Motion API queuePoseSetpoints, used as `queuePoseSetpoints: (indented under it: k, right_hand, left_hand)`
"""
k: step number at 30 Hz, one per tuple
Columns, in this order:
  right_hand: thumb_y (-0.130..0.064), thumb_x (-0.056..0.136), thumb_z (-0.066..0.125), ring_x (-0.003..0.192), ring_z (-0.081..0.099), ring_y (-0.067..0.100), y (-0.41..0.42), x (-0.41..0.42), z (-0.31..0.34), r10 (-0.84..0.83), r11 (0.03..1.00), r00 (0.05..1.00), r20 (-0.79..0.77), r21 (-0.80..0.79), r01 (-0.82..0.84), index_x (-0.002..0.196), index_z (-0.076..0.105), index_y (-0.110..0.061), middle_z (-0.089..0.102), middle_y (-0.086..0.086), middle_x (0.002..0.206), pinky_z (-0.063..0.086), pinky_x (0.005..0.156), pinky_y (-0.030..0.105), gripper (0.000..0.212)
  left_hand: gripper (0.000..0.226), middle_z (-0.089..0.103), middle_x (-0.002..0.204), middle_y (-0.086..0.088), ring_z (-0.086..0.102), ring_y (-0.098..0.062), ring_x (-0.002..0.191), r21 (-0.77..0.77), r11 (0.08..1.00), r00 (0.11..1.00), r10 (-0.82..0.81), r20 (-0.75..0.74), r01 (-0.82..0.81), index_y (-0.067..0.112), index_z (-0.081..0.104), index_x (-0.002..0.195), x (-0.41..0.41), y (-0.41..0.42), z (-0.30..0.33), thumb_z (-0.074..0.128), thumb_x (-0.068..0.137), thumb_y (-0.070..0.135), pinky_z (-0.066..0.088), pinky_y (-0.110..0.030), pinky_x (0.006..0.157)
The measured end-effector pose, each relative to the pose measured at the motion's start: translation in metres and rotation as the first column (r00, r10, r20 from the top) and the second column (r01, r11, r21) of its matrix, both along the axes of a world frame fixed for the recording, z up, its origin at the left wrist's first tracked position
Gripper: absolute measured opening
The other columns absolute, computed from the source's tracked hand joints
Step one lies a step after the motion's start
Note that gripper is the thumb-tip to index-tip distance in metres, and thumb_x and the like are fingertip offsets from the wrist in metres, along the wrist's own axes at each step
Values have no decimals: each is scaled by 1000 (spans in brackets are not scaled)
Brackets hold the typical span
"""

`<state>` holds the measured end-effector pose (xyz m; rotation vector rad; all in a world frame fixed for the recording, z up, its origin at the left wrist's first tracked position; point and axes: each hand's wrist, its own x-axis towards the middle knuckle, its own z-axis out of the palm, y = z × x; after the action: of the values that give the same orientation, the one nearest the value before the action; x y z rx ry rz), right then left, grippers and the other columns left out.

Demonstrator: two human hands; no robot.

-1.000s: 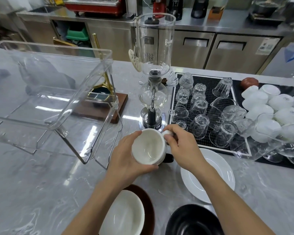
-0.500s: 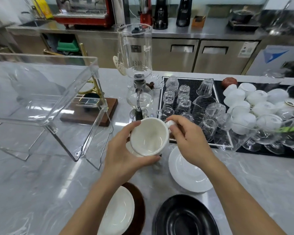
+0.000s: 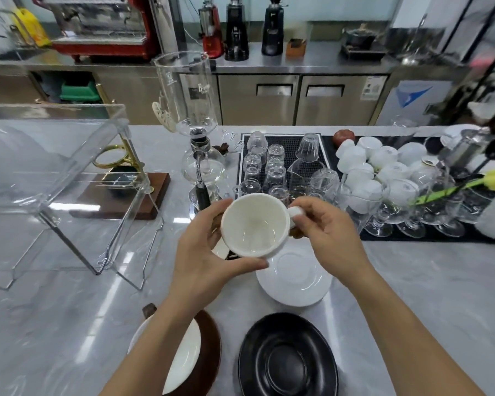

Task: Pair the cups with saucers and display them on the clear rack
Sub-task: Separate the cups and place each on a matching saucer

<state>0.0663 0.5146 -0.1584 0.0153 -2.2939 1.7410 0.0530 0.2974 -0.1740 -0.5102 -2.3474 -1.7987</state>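
Observation:
I hold a white cup [image 3: 253, 224] above the marble counter, its mouth tilted toward me. My left hand [image 3: 203, 252] cups its body from the left and below. My right hand [image 3: 326, 232] pinches its handle on the right. Directly below and to the right lies a white saucer [image 3: 296, 278]. A black saucer [image 3: 287, 358] lies near the front edge, and a white saucer on a brown one [image 3: 183, 364] sits left of it, partly under my left forearm. The clear rack [image 3: 55, 178] stands at the left with nothing on its shelves.
A glass siphon coffee maker [image 3: 196, 144] stands just behind the cup. A black mat [image 3: 286, 147] holds several upturned glasses, and further right are several upturned white cups [image 3: 363, 164] and stemmed glasses. A wooden base with a brass stand [image 3: 120, 192] sits behind the rack.
The view has tilted up a little, so the counter objects sit lower in frame. The cup stays in both hands, turned slightly more upright and nearer the white saucer.

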Motion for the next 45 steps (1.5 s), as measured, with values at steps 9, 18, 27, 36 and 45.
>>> queuePoseSetpoints:
  k: [9, 18, 27, 36, 45]
  right_hand:
    - [1, 92, 60, 72, 66, 15, 36, 20, -11, -68, 995, 997, 42, -72, 71, 99, 69, -9, 73, 10, 85, 58, 70, 36, 16]
    - [-1, 85, 66, 84, 69, 15, 61, 25, -45, -138, 988, 982, 130, 88, 127, 92, 73, -28, 75, -4, 87, 55, 85, 45, 28]
    - [-1, 82, 70, 76, 68, 3, 66, 26, -76, -186, 972, 961, 206, 181, 150, 88, 74, -28, 75, -11, 81, 50, 73, 22, 28]
    - [-6, 79, 74, 73, 64, 1, 68, 31, -89, -200, 955, 953, 228, 263, 138, 93, 77, -21, 74, -11, 80, 47, 71, 15, 21]
    - [-8, 80, 74, 74, 66, 13, 69, 37, -91, -204, 956, 946, 253, 260, 137, 89, 77, -23, 74, -8, 79, 53, 70, 26, 17]
  left_hand:
    - [104, 65, 130, 14, 60, 1, 122, -28, 995, 992, -89, 89, 91, 41, 52, 134, -3, 33, -8, 97, 40, 41, 53, -23, 95]
    - [95, 58, 129, 26, 56, 6, 119, -192, 954, 968, -204, 143, 230, 50, 47, 128, -20, 54, -28, 97, 56, 12, 47, -8, 94]
    - [91, 61, 130, 16, 55, -11, 123, -298, 908, 946, -232, 228, 294, 45, 52, 131, -27, 61, -52, 93, 55, 17, 46, -39, 109]
    - [92, 61, 126, 18, 55, -9, 122, -336, 887, 935, -232, 267, 316, 48, 50, 130, -27, 61, -59, 91, 53, 20, 46, -39, 109]
    - [100, 55, 137, 19, 52, -1, 127, -335, 874, 925, -269, 268, 351, 35, 47, 142, -23, 61, -59, 93, 53, 30, 45, -34, 111]
